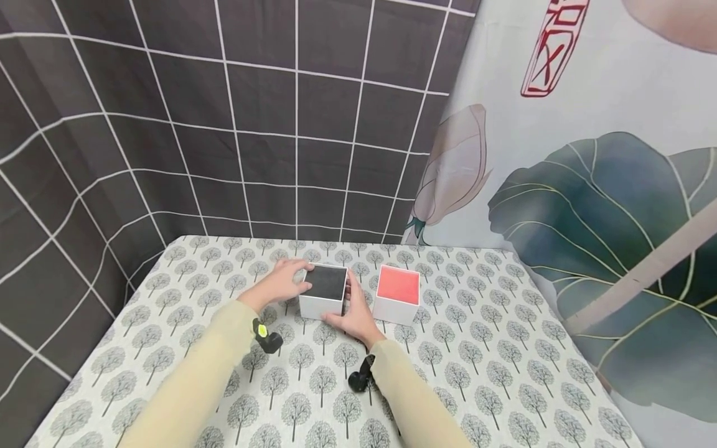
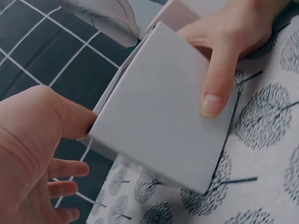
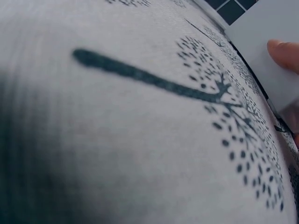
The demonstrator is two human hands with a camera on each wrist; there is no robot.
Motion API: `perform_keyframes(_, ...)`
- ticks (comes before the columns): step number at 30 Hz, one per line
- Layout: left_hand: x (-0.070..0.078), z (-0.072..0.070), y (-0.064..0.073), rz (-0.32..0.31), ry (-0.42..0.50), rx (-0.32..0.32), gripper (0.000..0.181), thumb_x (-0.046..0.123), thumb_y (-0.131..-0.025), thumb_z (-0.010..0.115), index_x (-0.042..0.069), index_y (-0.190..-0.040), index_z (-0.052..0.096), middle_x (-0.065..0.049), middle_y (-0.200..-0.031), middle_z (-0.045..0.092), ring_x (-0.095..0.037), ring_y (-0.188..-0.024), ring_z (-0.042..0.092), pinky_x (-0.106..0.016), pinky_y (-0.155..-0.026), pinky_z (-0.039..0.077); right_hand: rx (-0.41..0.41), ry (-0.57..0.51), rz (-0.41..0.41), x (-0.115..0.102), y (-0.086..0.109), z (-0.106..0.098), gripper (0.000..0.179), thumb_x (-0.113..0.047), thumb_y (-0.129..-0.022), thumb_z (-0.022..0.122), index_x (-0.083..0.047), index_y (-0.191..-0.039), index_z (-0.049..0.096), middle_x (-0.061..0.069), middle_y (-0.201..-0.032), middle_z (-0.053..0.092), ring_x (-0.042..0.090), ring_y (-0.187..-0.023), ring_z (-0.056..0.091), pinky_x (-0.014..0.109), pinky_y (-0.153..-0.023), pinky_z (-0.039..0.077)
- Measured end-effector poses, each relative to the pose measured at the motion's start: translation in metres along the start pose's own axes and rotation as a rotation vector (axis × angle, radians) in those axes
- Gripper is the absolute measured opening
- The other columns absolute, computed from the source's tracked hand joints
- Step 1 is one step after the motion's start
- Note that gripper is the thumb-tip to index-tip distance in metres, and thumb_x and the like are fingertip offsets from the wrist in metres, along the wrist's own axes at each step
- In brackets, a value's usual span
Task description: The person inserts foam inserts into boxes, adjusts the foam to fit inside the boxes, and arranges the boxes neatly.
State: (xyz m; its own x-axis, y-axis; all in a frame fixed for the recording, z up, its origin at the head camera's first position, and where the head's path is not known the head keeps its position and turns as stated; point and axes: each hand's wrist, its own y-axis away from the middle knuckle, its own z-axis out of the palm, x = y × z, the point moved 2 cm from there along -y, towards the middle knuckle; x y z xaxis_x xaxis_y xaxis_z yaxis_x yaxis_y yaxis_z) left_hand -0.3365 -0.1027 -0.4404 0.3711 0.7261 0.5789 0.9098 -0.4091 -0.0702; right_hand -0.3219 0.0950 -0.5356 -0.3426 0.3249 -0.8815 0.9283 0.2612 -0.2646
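A white box [image 1: 320, 308] with a black top [image 1: 327, 284] inside a white rim stands between the two hands. My right hand [image 1: 360, 316] grips its right side, the thumb [image 2: 218, 84] on the near white face and the fingers partly hidden behind the side. At the box's left top edge, my left hand [image 1: 284, 280] touches the rim and black top with its thumb and a finger. Its other fingers [image 2: 65, 189] hang apart from the box in the left wrist view. A second white box [image 1: 394, 311] with a red top [image 1: 399, 285] sits just right of the right hand.
Both boxes are on a table with a tree-print cloth [image 1: 302, 358]. A dark gridded curtain [image 1: 269, 149] hangs behind and to the left. A pale curtain with large leaf prints [image 1: 594, 205] borders the right. Each wrist wears a black device [image 1: 361, 376].
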Motion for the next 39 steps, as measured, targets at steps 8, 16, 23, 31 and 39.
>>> perform_keyframes(8,0.005,0.006,-0.003,-0.077,0.048,0.023,0.043,0.014,-0.085,0.062,0.006,-0.126,0.051,-0.019,-0.134,0.047,-0.041,-0.127,0.033,-0.059,-0.103,0.026,0.004,0.053,0.001,-0.004,0.000,-0.001,0.118,-0.024,-0.062,0.084,-0.023,-0.150,0.005,0.004,-0.133,0.041,0.017,-0.110,0.049,0.035,-0.095,0.041)
perform_keyframes(16,0.029,0.014,-0.002,-0.060,-0.047,0.085,0.080,0.049,-0.073,0.073,-0.003,-0.128,0.049,-0.027,-0.141,0.032,-0.041,-0.128,0.024,-0.058,-0.102,0.029,0.006,0.055,-0.041,-0.005,0.000,-0.002,0.116,-0.026,-0.064,0.083,-0.021,-0.150,0.005,0.006,-0.134,0.041,0.019,-0.111,0.050,0.036,-0.095,0.043)
perform_keyframes(23,0.040,0.018,-0.009,-0.103,-0.108,0.132,0.084,0.056,-0.064,0.076,-0.002,-0.120,0.054,-0.020,-0.133,0.045,-0.037,-0.123,0.031,-0.051,-0.106,0.022,-0.015,0.014,-0.032,-0.034,0.006,-0.011,0.112,-0.012,-0.067,0.082,-0.010,-0.149,0.006,0.016,-0.132,0.042,0.029,-0.111,0.050,0.041,-0.096,0.042)
perform_keyframes(31,0.043,0.023,-0.016,-0.138,-0.193,0.117,0.089,0.059,-0.061,0.076,-0.002,-0.120,0.053,-0.018,-0.125,0.051,-0.036,-0.116,0.038,-0.058,-0.109,0.003,0.011,0.054,-0.042,-0.004,0.000,-0.007,0.117,-0.025,-0.063,0.085,-0.028,-0.149,0.005,0.006,-0.137,0.040,0.020,-0.114,0.049,0.042,-0.098,0.040)
perform_keyframes(39,0.034,0.031,-0.011,-0.141,-0.110,0.204,0.089,0.058,-0.065,0.075,-0.002,-0.124,0.049,-0.014,-0.122,0.052,-0.031,-0.103,0.044,-0.046,-0.094,0.037,-0.002,0.123,-0.082,-0.001,-0.001,-0.003,0.115,-0.034,-0.066,0.080,-0.031,-0.149,0.001,0.004,-0.148,0.030,0.025,-0.128,0.037,0.053,-0.103,0.030)
